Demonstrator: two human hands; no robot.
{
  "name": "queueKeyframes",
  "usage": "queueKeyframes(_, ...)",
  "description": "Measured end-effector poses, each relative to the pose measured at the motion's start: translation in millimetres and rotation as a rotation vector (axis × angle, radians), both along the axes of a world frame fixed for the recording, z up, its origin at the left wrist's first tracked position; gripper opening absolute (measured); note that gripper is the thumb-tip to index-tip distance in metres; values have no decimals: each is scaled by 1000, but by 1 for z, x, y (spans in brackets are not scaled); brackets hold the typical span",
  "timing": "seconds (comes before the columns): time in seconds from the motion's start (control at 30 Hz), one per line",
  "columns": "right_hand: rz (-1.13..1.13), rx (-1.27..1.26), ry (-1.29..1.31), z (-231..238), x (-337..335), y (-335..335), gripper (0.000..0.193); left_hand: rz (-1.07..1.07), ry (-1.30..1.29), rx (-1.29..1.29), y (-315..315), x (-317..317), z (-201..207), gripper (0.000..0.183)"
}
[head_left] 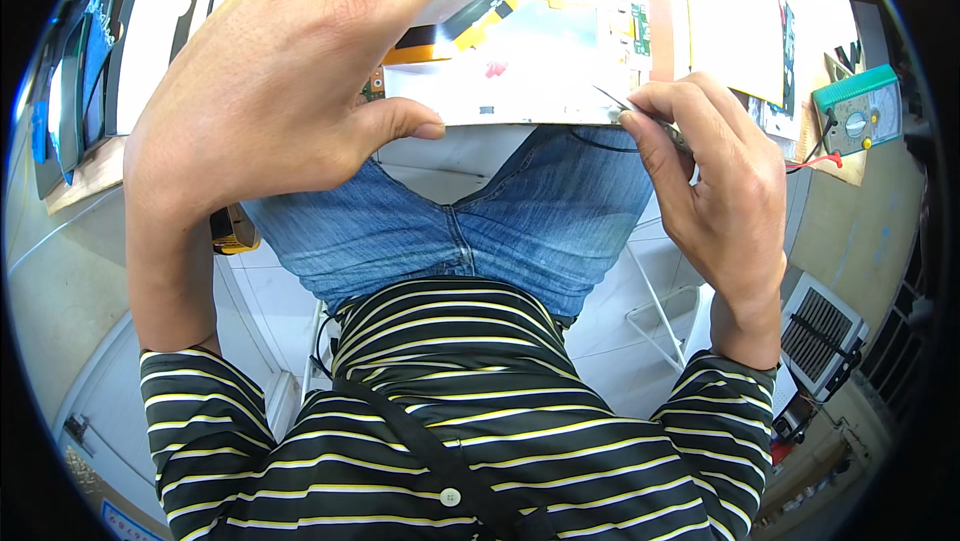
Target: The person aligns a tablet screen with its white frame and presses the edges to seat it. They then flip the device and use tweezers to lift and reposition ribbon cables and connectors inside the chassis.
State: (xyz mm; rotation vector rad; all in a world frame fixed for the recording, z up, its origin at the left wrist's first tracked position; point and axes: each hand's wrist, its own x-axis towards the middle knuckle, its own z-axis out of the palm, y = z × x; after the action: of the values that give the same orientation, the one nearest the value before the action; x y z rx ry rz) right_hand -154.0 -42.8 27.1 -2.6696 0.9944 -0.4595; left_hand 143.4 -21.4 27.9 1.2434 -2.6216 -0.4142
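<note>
An opened flat electronic device (540, 66), like a tablet, lies before me with a bright silvery-white panel. An orange-and-black ribbon (480, 31) crosses it, and a green circuit board (640, 29) shows at its right side. Over its left part spreads my left hand (290, 71), open; the thumb reaches the near edge and the fingers stretch to the far side, their tips partly out of view. At the near right corner, my right hand (715, 161) pinches a thin pointed metal tool (612, 99) between thumb and forefinger. Its tip points left over the device.
On the right stands a green-topped analog multimeter (858, 111) with a red lead (815, 162). A yellow-edged white sheet (735, 26) lies on the table between it and the device. Dark flat panels (75, 91) are at the left. My jeans (455, 221) are below the table edge.
</note>
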Motion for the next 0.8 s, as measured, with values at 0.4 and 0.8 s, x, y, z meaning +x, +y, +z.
queueKeyframes(0.4, -57, -24, 14, 0, -2, 3, 14, -13, -16, -23, 0, 3, 2, 99)
queueKeyframes(0.8, -128, 114, -90, -3, 3, 4, 10, -20, 20, -31, -1, 4, -1, 98)
